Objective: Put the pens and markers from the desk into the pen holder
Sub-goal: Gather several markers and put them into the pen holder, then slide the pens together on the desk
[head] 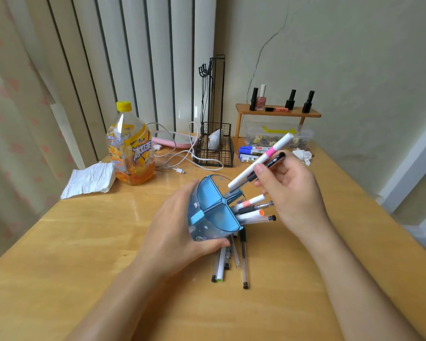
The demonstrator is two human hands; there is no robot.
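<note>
My left hand (177, 222) grips the blue translucent pen holder (212, 210), tilted with its divided mouth facing right. Several pens and markers (253, 212) stick out of its right compartment. My right hand (290, 190) holds a white marker with a pink band (261, 161) together with a black pen (272, 163), their lower ends at the holder's rim. More pens (231, 259) lie on the desk under the holder, towards me. Blue-capped markers (251, 152) lie at the back near the wire basket.
A bottle of iced tea (130, 146) and a crumpled tissue (89, 179) stand at the left. A wire basket (214, 146) with white cables, a wooden shelf (278, 113) with nail polish bottles and a clear plastic box (278, 134) sit at the back.
</note>
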